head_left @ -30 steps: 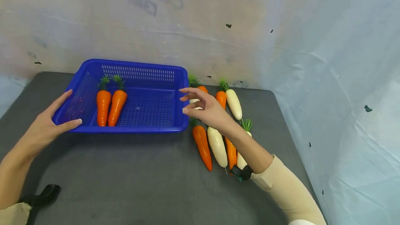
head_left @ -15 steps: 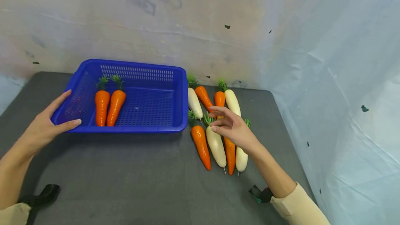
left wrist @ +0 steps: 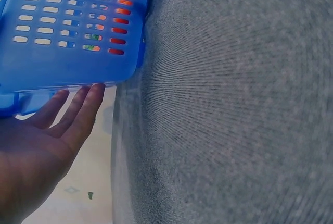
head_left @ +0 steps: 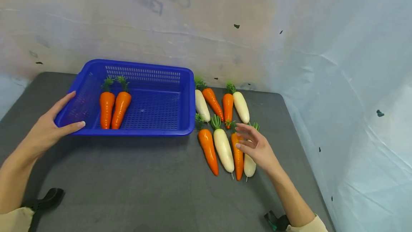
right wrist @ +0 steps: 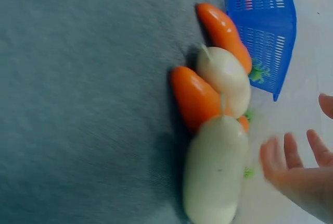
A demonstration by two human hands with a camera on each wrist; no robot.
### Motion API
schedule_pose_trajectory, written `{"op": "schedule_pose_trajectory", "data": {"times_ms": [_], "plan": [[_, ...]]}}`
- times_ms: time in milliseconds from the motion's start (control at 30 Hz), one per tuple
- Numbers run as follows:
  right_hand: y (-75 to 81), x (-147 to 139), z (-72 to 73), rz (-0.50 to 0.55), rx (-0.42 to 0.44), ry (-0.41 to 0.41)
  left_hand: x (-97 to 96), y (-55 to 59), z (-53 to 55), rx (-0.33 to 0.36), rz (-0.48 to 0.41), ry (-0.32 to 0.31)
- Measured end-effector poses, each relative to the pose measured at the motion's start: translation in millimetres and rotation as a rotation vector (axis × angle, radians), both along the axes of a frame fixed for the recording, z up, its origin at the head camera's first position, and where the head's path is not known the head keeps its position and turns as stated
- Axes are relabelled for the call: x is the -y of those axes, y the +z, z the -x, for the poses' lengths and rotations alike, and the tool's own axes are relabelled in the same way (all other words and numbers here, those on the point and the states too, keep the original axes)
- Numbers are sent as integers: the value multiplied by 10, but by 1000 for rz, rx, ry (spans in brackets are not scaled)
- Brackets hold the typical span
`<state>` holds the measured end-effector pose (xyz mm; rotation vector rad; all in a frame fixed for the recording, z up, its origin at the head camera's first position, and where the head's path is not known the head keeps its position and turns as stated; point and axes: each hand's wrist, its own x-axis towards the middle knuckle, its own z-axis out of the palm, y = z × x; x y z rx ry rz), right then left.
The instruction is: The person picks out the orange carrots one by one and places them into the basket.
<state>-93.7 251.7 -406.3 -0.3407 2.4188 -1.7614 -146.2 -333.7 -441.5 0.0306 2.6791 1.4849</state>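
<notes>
A blue plastic basket (head_left: 138, 133) stands at the left. My left hand (head_left: 45, 130) holds its left end, thumb over the near rim and fingers along the side; the left wrist view shows the fingertips at the rim (left wrist: 78, 86). Two orange carrots, a left carrot (head_left: 106, 110) and a right carrot (head_left: 121, 109), lie in the basket. My right hand (head_left: 257, 149) hovers loosely curled over a carrot (head_left: 237, 160) and a white radish (head_left: 249, 167), partly hiding both. It holds nothing; in the right wrist view its fingers (right wrist: 291, 153) are apart from the vegetables.
Carrots and white radishes lie in two rows right of the basket. The near row has a carrot (head_left: 208, 151) and radish (head_left: 223, 149); the far row has a radish (head_left: 201, 106), carrots and another radish (head_left: 241, 106). Plastic sheeting (head_left: 206, 46) rises behind the grey table (head_left: 145, 189).
My right hand has moved right and toward me, from the basket's right edge to above the near row's right end. My left hand stays at the basket.
</notes>
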Motion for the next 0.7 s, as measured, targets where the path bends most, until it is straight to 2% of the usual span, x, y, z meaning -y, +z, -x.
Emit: {"op": "schedule_pose_trajectory", "data": {"times_ms": [300,467,700], "plan": [[-182,42,-51,-47,40,-90,-2,-11,-3,1,-22,-8],[-236,98,-50,-2,80,-126,-13,5,-13,-6,-11,-1],[-321,133,-69,46,194,-220,-13,-17,-22,-24,-4,-2]]}}
